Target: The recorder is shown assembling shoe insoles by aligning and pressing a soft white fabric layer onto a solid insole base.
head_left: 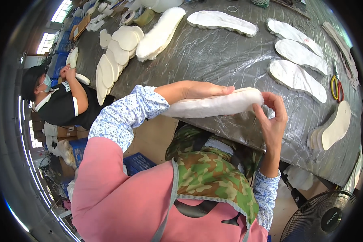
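A fluffy white insole (218, 105), edge toward me, is held above the near edge of the table. My left hand (203, 89) is closed along its far side, the thumb lying on the top edge; most of its fingers are hidden. At the insole's right end my right hand (275, 115) pinches the fleece between thumb and curled fingers. Beyond my hands lie a fleece-edged insole (222, 22) and a thick fluffy one (161, 32). Three more insoles, one of them this white-faced insole (297, 80), rest in a row to the right.
Plastic sheeting covers the table (226, 56). Cream insole blanks (117, 52) spread at left; another stack (336, 125) sits right, near scissors (334, 86). A fan (320, 218) stands at lower right. A masked co-worker (62, 94) handles a white piece at left.
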`<state>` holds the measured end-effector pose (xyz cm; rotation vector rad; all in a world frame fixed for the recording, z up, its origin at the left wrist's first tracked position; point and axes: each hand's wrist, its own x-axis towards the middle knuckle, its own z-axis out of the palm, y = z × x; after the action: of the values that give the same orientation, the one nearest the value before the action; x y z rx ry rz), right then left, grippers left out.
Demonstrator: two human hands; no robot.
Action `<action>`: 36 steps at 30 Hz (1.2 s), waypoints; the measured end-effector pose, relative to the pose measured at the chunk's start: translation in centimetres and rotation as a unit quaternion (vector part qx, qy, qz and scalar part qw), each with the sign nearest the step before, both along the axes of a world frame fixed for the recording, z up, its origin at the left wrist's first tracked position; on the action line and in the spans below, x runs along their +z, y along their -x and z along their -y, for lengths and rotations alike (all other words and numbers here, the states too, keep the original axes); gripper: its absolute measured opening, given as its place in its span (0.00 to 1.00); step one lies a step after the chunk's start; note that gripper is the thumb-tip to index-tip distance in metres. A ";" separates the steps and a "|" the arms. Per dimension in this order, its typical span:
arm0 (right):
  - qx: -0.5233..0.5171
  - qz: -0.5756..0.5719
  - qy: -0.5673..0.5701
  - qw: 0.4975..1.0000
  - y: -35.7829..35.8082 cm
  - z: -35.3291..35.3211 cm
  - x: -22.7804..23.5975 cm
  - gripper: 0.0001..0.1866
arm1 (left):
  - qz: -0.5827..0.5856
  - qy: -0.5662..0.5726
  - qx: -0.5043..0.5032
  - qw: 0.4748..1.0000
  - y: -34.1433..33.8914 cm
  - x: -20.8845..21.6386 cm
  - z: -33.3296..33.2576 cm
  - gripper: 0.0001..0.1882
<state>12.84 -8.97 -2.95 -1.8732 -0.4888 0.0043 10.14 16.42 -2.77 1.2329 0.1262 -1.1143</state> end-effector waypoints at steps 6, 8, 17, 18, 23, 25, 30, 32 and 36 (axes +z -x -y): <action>-0.012 -0.054 -0.045 0.997 0.4 0.9 -1.5 0.19 | 0.098 -0.116 -0.080 0.985 -1.4 1.7 1.0 0.39; 0.004 -0.119 -0.114 0.986 0.4 1.0 -1.4 0.19 | 0.098 -0.110 -0.101 0.984 -1.9 2.6 1.4 0.38; 0.110 -0.273 -0.097 0.951 0.7 1.8 -0.9 0.15 | 0.339 -0.166 -0.249 0.892 -2.5 2.1 2.5 0.31; 0.120 -0.282 -0.074 0.949 0.7 1.8 -1.1 0.15 | 0.400 -0.194 -0.284 0.850 -2.5 2.6 2.7 0.27; 0.128 -0.203 -0.013 0.971 1.2 0.9 -1.0 0.22 | 0.477 -0.266 -0.275 0.791 -1.5 2.0 2.8 0.26; 0.121 -0.164 0.044 0.978 1.4 0.3 -0.9 0.21 | 0.590 -0.302 -0.205 0.720 -0.3 0.2 2.2 0.24; 0.107 -0.097 0.125 0.982 1.8 -0.2 -0.3 0.22 | 0.579 -0.306 0.234 0.719 4.5 0.2 0.5 0.21; 0.112 -0.018 0.194 0.974 2.3 -0.5 -0.3 0.25 | 0.501 -0.389 0.411 0.655 7.4 -1.4 -1.1 0.16; 0.122 0.041 0.288 0.949 3.2 -0.6 0.3 0.28 | 0.276 -0.260 0.630 0.678 11.6 -5.9 -5.2 0.19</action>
<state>9.67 -8.32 -2.61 -2.3748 -0.8429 0.2614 -1.41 21.59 -8.67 1.4754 0.7432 0.5779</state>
